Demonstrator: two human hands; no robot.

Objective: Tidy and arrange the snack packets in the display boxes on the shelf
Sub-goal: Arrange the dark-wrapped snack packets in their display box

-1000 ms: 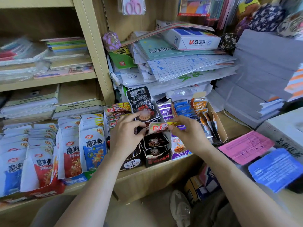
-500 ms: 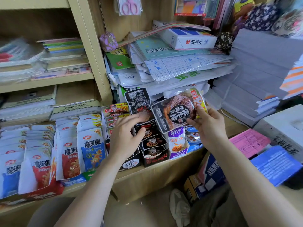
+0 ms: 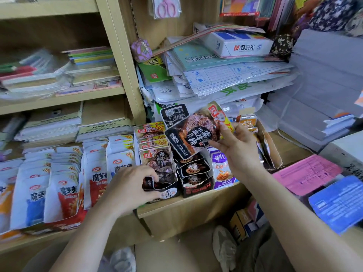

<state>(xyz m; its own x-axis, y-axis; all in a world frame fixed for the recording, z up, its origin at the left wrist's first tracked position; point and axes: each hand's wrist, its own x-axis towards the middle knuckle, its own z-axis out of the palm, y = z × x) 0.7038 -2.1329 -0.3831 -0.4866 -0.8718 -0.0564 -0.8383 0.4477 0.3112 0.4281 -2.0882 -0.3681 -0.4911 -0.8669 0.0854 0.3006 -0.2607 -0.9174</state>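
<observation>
My right hand (image 3: 236,149) pinches a dark brown steak-picture snack packet (image 3: 193,133) and holds it tilted above the middle boxes. My left hand (image 3: 130,188) grips the front lip of a black display box (image 3: 161,188) that holds a row of the same brown packets (image 3: 157,157). Just right of it stands a black box of lotus-root packets (image 3: 194,170), then a purple-and-white packet box (image 3: 223,171). White konjac packets (image 3: 62,191) fill red boxes on the left.
An open torn cardboard box (image 3: 270,149) with orange packets sits at the right. Piles of paper, forms and an M&G box (image 3: 241,46) rise behind the snacks. Pink (image 3: 308,173) and blue (image 3: 339,203) sheets lie at right. Notebooks fill the left shelves.
My right hand lifted the brown steak packet out of the boxes and now holds it higher and tilted. My left hand dropped from the black packets to the front of the left black box.
</observation>
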